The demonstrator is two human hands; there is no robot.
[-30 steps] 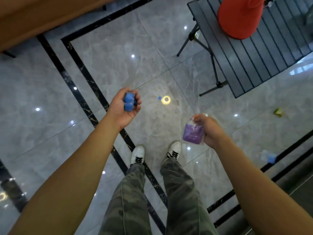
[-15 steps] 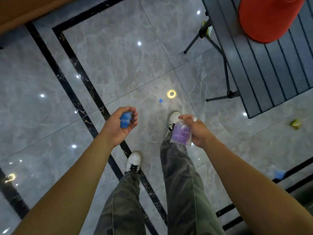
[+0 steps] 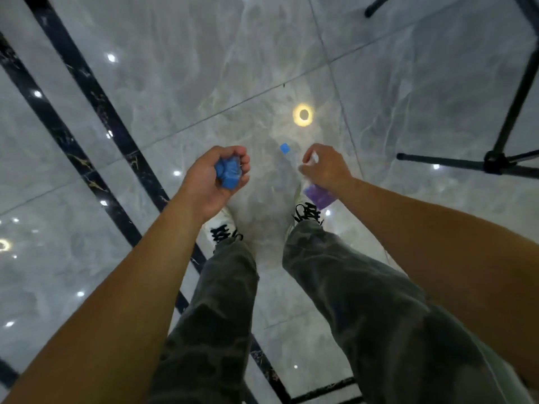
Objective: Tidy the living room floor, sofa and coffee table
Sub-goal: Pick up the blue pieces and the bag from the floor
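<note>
A glossy grey marble floor with black inlay stripes is filling the frame, and black stand legs are crossing the upper right corner. A small blue scrap is lying on the tile just above the centre of the frame, a little ahead of the white shoes and just below a round ceiling-light reflection. The left hand is clenching around a crumpled blue wad, and the right hand is pinching the top of a purple packet that is hanging beneath it, though blur is making the exact grip hard to read. The step in hand looks like collecting the scrap, which is lying nearer the right hand. Since both hands are already occupied, doing it well probably means crouching straight down, tucking the packet against the palm with the outer fingers, and freeing thumb and forefinger to nip the scrap by an edge, because something that flat may slide on polished tile if pressed from above
</note>
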